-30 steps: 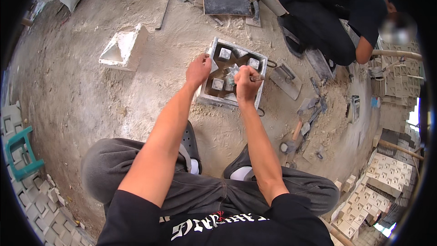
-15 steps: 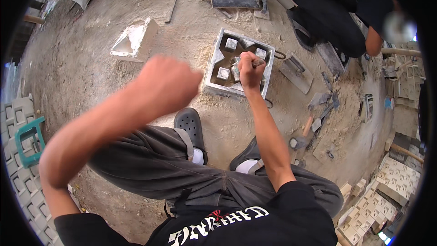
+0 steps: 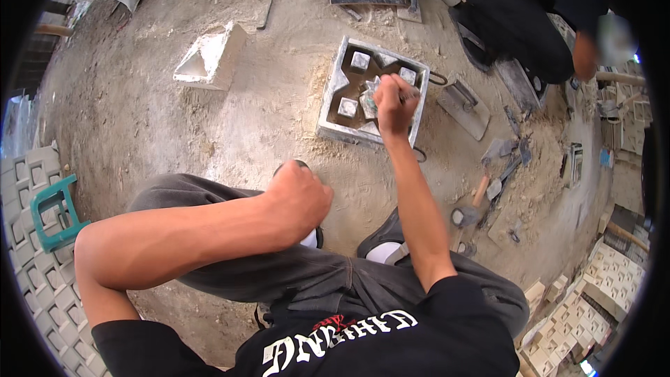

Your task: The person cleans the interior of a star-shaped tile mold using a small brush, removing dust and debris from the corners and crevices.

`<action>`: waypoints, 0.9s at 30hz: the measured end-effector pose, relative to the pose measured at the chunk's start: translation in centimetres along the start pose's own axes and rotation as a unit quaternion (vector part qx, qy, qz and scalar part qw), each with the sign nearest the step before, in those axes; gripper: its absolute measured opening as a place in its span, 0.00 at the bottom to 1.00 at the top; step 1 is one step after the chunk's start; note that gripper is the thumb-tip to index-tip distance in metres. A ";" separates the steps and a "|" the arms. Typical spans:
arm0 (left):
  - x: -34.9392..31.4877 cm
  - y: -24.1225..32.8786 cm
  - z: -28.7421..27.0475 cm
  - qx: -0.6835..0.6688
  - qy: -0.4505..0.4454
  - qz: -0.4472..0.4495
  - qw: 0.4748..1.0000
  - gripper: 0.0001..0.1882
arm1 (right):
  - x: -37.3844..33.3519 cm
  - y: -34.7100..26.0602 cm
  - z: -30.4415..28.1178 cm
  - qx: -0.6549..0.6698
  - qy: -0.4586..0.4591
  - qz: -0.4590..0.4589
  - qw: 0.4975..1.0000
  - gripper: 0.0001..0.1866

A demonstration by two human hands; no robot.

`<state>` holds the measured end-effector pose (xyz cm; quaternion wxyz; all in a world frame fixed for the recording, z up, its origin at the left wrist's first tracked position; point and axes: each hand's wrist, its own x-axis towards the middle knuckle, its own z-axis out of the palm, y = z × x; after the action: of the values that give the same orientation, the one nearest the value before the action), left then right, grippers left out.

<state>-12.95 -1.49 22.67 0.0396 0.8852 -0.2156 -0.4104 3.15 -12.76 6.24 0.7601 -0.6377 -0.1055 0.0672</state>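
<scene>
A square grey metal mould (image 3: 333, 98) with several small square cores lies on the sandy ground ahead of my knees. My right hand (image 3: 393, 101) is inside it, shut on a small tool whose thin handle sticks out to the right. My left hand (image 3: 301, 199) is pulled back over my left knee, curled into a fist with nothing visible in it, well apart from the mould. My dark sandals show below my arms.
A white triangular cast block (image 3: 209, 59) lies left of the mould, a flat trowel (image 3: 464, 108) and a hammer (image 3: 471, 202) to its right. Another person (image 3: 523, 21) crouches at the back right. Patterned blocks (image 3: 35, 286) and a green stool (image 3: 52, 213) stand left.
My left hand has left the mould's left rim and swung back to my knee, closing into a fist. My right hand stays in the mould with the tool.
</scene>
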 end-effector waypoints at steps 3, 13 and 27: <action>1.0 0.1 -0.5 -0.025 0.034 0.038 0.998 0.23 | 1.0 1.9 0.4 -0.058 -0.006 -0.034 0.998 0.20; 1.1 1.2 -1.2 -0.037 0.022 0.101 0.994 0.27 | 0.5 1.3 -0.2 -0.036 -0.004 0.037 0.999 0.19; 0.6 -3.4 -2.7 -0.062 -0.019 0.026 0.998 0.26 | 1.8 -1.8 -0.3 0.122 -0.074 0.005 0.990 0.27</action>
<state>-9.42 1.06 23.19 0.1005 0.8670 -0.2138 -0.4388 4.94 -12.95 8.12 0.8221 -0.5338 -0.1495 0.1300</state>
